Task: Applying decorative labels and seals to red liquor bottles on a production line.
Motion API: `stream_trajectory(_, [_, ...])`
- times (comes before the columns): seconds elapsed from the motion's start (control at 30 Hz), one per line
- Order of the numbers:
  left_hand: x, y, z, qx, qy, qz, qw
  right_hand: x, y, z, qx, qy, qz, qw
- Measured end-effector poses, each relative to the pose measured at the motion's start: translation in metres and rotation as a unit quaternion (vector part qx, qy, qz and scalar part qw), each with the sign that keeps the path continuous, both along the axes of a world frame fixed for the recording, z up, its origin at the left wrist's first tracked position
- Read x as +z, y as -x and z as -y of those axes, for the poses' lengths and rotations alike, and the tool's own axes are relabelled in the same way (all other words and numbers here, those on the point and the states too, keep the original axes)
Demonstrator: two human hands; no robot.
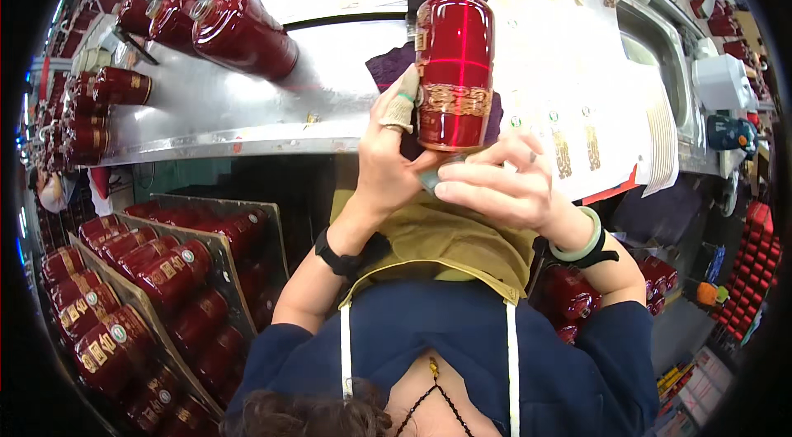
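Currently L. hand (379, 158) grasping red bottle (456, 45) near its base: one finger w/ knit finger cot (398, 113) along bottle's left side, thumb by the base end. R. hand (511, 181) fingers bent in just below base; small greyish piece (430, 180) between the hands, too unclear to ID; can't tell if R. fingers pinch it or just touch it.

Bottle: neck pointing away from person, gold ornament band nr base, red light lines crossing on its front. Purple cloth (386, 68) shows at both sides, approx. mid-counter.

Wrists: black band (334, 254) L., pale green bangle (581, 245) R.

R. of bottle: white sheets (536, 53) w/ gold-patterned pieces, then sink (656, 53). L.: bare metal counter (322, 99), several red bottles (243, 37) toward far L.

Below counter, L.: more red bottles (175, 270) in rows betw. boards (157, 323). Olive apron (445, 255) nearest body.
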State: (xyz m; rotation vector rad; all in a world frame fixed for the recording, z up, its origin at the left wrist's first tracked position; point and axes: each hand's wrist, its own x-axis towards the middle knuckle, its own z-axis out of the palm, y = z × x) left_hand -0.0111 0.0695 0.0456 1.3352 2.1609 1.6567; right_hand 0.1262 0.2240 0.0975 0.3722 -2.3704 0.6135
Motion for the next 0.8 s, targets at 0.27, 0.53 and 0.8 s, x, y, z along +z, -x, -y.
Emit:
stream_trajectory(0.27, [-0.007,0.012,0.006,-0.038,0.082,-0.029,0.995,-0.014,-0.002,-0.004,-0.021,0.010,-0.043,0.999])
stream_trajectory(0.53, [-0.009,0.014,0.004,-0.025,0.097,-0.099,0.990,-0.025,0.000,-0.004,-0.102,0.078,-0.069,0.989])
stream_trajectory(0.8, [-0.007,0.004,-0.004,0.021,0.081,-0.003,0.997,-0.013,0.004,-0.014,-0.134,0.059,-0.054,0.988])
